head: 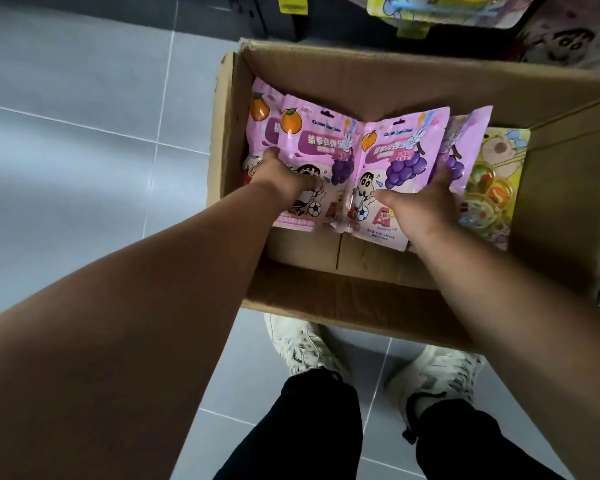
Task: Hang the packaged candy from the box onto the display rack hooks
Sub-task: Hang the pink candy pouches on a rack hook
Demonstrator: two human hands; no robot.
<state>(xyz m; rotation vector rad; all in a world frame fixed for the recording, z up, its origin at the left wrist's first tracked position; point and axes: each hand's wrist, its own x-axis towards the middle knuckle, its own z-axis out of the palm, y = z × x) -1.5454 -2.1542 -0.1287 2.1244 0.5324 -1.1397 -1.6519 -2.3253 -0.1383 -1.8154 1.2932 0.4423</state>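
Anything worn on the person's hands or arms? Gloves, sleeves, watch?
Nothing visible. The left hand and right hand have no gloves or rings. The left arm and right arm are bare to the frame edge: no sleeves, watch, bands or markings.

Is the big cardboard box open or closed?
Open. The cardboard box has no flaps across its top, and pink candy packs show inside.
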